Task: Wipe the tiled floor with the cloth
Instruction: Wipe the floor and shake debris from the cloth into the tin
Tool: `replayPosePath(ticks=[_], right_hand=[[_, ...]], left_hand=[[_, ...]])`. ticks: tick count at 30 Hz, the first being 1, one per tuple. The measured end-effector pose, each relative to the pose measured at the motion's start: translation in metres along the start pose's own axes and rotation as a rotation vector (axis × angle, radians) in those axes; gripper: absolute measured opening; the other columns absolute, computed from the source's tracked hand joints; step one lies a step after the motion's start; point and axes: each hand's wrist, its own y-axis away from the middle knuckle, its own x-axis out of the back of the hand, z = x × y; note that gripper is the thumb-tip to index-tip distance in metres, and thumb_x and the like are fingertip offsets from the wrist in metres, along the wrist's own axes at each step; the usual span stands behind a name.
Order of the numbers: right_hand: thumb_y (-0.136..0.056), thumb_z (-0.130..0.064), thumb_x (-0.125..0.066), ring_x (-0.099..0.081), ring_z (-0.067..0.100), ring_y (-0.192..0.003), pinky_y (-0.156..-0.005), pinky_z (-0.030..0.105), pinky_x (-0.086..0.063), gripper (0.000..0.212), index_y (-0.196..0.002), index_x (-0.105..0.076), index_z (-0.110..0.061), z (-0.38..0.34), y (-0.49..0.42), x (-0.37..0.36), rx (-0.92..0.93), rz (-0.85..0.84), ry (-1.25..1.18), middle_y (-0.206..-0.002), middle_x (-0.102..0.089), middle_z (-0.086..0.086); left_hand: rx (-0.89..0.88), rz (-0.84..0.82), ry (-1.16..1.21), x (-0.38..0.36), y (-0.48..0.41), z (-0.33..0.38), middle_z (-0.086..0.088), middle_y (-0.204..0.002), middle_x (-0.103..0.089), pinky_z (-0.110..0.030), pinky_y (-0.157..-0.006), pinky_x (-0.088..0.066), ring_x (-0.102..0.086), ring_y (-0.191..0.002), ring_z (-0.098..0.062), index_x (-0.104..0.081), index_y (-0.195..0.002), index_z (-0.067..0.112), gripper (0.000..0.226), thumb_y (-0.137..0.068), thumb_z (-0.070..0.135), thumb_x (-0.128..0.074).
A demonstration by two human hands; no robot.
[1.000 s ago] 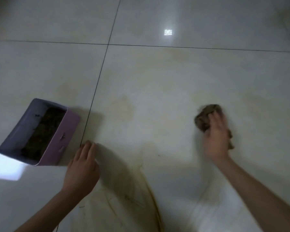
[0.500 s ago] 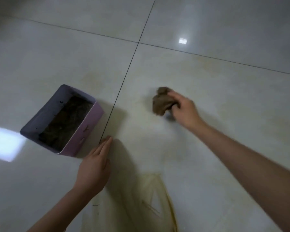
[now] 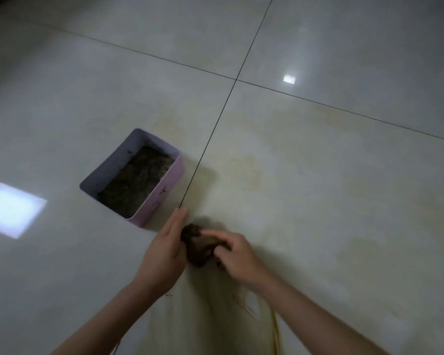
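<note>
Nearest, the right hand (image 3: 237, 254) is curling its fingers (image 3: 217, 233) over a dark brown cloth (image 3: 199, 248). The cloth is a lumpy wad sitting on the tiled floor (image 3: 318, 201) between those fingers and the left hand (image 3: 164, 252), whose straight fingers (image 3: 180, 217) are lying together and touching the cloth's left side. The wad's long axis is running away from the person, its far end leaning left toward the left fingertips. Beyond those fingertips a lilac box (image 3: 173, 175) holding dark matter is standing just left of a grout line (image 3: 215, 124), and yellowish stains (image 3: 244, 170) are showing past the right fingers.
</note>
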Motion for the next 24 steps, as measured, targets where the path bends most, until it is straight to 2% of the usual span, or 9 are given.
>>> replayPosePath(ticks=[5,7,9,11,13,16,19,21,24], right_hand=[[-0.094,0.009,-0.044,-0.062,0.016,-0.059,-0.052,0.022,-0.048,0.025,-0.101,-0.065,-0.004,-0.049,0.043,0.07,-0.197,0.124,-0.447,-0.073,-0.067,0.007],[-0.097,0.001,-0.047,-0.069,0.016,-0.075,-0.062,0.023,-0.054,0.021,-0.099,-0.067,-0.004,-0.062,0.066,0.099,-0.215,0.204,-0.511,-0.086,-0.072,0.009],[-0.098,-0.007,-0.049,-0.069,0.023,-0.095,-0.079,0.029,-0.056,0.021,-0.103,-0.069,-0.002,-0.072,0.091,0.122,-0.213,0.286,-0.574,-0.101,-0.073,0.015],[-0.1,-0.014,-0.048,-0.066,0.029,-0.105,-0.092,0.037,-0.052,0.026,-0.108,-0.068,0.0,-0.078,0.114,0.137,-0.202,0.359,-0.628,-0.109,-0.071,0.018],[-0.102,-0.02,-0.045,-0.066,0.03,-0.108,-0.096,0.043,-0.05,0.031,-0.111,-0.068,-0.002,-0.08,0.135,0.147,-0.175,0.383,-0.65,-0.112,-0.07,0.017],[-0.102,-0.027,-0.044,-0.069,0.02,-0.096,-0.083,0.038,-0.056,0.031,-0.105,-0.071,-0.012,-0.082,0.162,0.156,-0.139,0.403,-0.509,-0.102,-0.073,0.008],[-0.099,-0.032,-0.051,-0.066,0.01,-0.08,-0.076,0.028,-0.051,0.027,-0.087,-0.073,-0.022,-0.083,0.182,0.168,-0.157,0.57,-0.211,-0.084,-0.071,-0.004],[-0.095,-0.031,-0.057,-0.059,0.011,-0.067,-0.07,0.029,-0.047,0.028,-0.074,-0.07,-0.019,-0.079,0.192,0.181,-0.164,0.734,-0.04,-0.068,-0.065,-0.006],[-0.09,-0.029,-0.065,-0.054,0.01,-0.058,-0.062,0.027,-0.045,0.03,-0.064,-0.068,-0.014,-0.074,0.203,0.196,-0.156,0.857,-0.056,-0.059,-0.059,-0.006]], left_hand=[[-0.087,-0.057,-0.012,0.021,0.001,0.039,-0.001,-0.149,-0.04,-0.023,-0.108,-0.03,-0.04,-0.135,-0.015,-0.035,-0.148,0.014,0.055,-0.095,0.002,-0.045],[-0.145,-0.131,0.048,0.023,-0.001,0.068,-0.001,-0.138,-0.054,-0.025,-0.103,-0.041,-0.054,-0.12,-0.011,-0.044,-0.141,0.017,0.047,-0.096,0.007,-0.05],[-0.212,-0.23,0.151,0.02,-0.002,0.102,0.005,-0.124,-0.063,-0.016,-0.09,-0.047,-0.061,-0.101,0.002,-0.052,-0.129,0.027,0.037,-0.094,0.014,-0.057],[-0.238,-0.359,0.27,0.016,0.001,0.14,0.015,-0.117,-0.063,-0.008,-0.08,-0.048,-0.061,-0.095,0.008,-0.054,-0.122,0.036,0.034,-0.09,0.03,-0.064],[-0.22,-0.489,0.391,0.008,0.004,0.178,0.017,-0.113,-0.064,-0.014,-0.079,-0.052,-0.064,-0.095,0.004,-0.057,-0.12,0.036,0.042,-0.081,0.046,-0.068],[-0.13,-0.551,0.533,-0.007,0.005,0.222,0.005,-0.106,-0.069,-0.027,-0.077,-0.058,-0.07,-0.088,-0.009,-0.063,-0.111,0.024,0.029,-0.085,0.035,-0.069],[-0.047,-0.546,0.58,-0.014,0.002,0.247,-0.008,-0.096,-0.072,-0.026,-0.068,-0.058,-0.071,-0.074,-0.014,-0.063,-0.096,0.006,0.012,-0.095,0.017,-0.058],[-0.031,-0.536,0.586,-0.013,-0.002,0.253,-0.008,-0.095,-0.072,-0.026,-0.069,-0.057,-0.071,-0.079,-0.016,-0.063,-0.087,0.007,0.02,-0.099,0.019,-0.052],[-0.047,-0.512,0.632,-0.006,-0.009,0.254,-0.006,-0.1,-0.073,-0.03,-0.075,-0.058,-0.07,-0.09,-0.019,-0.063,-0.085,0.009,0.022,-0.099,0.022,-0.052]])
